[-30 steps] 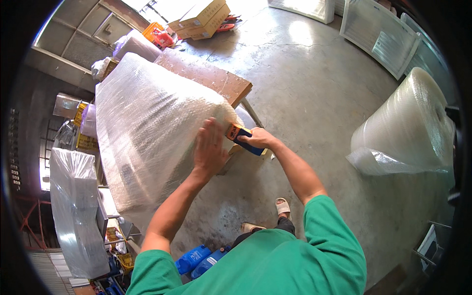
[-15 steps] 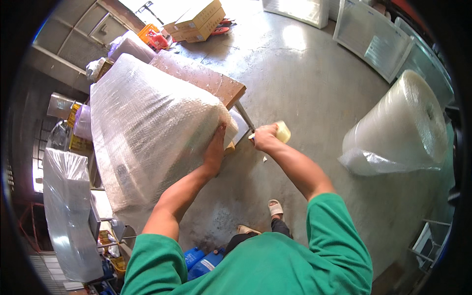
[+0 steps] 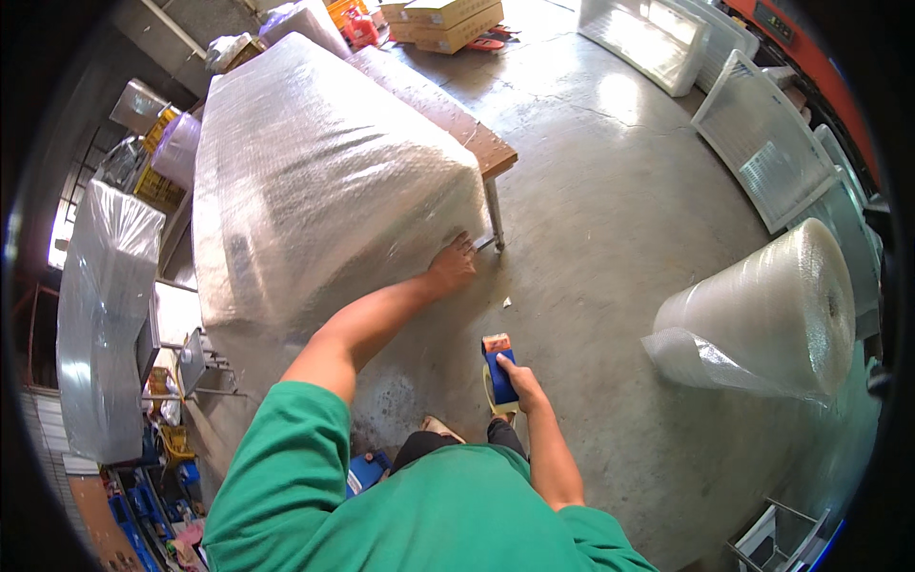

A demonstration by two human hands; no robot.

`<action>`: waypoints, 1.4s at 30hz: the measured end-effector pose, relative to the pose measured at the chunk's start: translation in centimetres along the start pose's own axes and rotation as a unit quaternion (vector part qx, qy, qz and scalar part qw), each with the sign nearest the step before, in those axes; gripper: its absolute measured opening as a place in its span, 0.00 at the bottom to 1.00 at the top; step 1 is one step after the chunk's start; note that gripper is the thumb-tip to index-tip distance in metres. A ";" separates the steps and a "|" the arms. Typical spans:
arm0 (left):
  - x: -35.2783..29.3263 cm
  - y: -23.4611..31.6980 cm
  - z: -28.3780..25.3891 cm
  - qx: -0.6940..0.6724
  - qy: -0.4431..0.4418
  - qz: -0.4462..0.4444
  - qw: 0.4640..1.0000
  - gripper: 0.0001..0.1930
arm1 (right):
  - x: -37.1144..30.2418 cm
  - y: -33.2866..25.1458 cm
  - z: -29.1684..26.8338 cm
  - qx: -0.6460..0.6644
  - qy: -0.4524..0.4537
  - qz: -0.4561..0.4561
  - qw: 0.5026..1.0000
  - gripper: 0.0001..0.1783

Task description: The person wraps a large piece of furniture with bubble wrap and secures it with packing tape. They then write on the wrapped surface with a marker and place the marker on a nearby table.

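Note:
A large bulky item fully covered in bubble wrap (image 3: pixel 334 181) rests on a wooden-topped table (image 3: pixel 448 114). My left hand (image 3: pixel 454 265) lies against the wrap's near right corner, fingers stretched out and pressing on the film. Down by my body, my right hand (image 3: pixel 522 383) is closed round a blue packing tape dispenser (image 3: pixel 501 374). Its orange-and-silver head points away from me, and part of a pale tape roll shows below my fingers.
A big bubble wrap roll (image 3: pixel 762 310) stands on the floor at right, its loose end trailing. White framed panels (image 3: pixel 762 153) lean behind it. Cardboard boxes (image 3: pixel 443 24) sit far back. A plastic-wrapped tall item (image 3: pixel 105 324) stands at left, blue containers (image 3: pixel 365 472) near my feet.
My right hand has drawn the tape dispenser back from the table corner toward my body. My left hand has shifted lower on the wrapped corner, fingers now flatter. The view has turned slightly.

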State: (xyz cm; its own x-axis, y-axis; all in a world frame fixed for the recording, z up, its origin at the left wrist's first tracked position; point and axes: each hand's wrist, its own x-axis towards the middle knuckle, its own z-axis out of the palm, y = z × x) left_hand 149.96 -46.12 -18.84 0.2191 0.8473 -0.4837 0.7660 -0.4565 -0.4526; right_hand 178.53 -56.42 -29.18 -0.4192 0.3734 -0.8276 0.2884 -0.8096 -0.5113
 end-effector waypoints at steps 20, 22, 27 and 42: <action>-42.2 7.2 4.1 -0.111 0.277 -0.683 0.666 0.48 | 6.3 -11.9 14.8 0.462 -0.498 -0.066 0.731 0.29; -43.3 8.4 5.8 -0.166 0.284 -0.681 0.655 0.47 | 6.2 -12.0 15.5 0.463 -0.505 -0.076 0.724 0.28; -45.8 10.7 9.1 -0.264 0.273 -0.693 0.612 0.45 | 5.8 -11.4 17.7 0.498 -0.476 -0.138 0.711 0.28; -51.2 10.6 14.7 -0.414 0.367 -0.639 0.535 0.38 | -2.5 -2.6 31.4 0.448 -0.481 0.027 0.753 0.30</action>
State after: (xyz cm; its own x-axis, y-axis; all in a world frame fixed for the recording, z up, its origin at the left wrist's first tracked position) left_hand 137.95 -98.31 -9.90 -0.8574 0.3413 0.3852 0.5121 0.6408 0.5720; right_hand 151.82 -69.46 -18.47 -0.9816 0.1777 -0.0700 -0.1894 -0.9534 0.2351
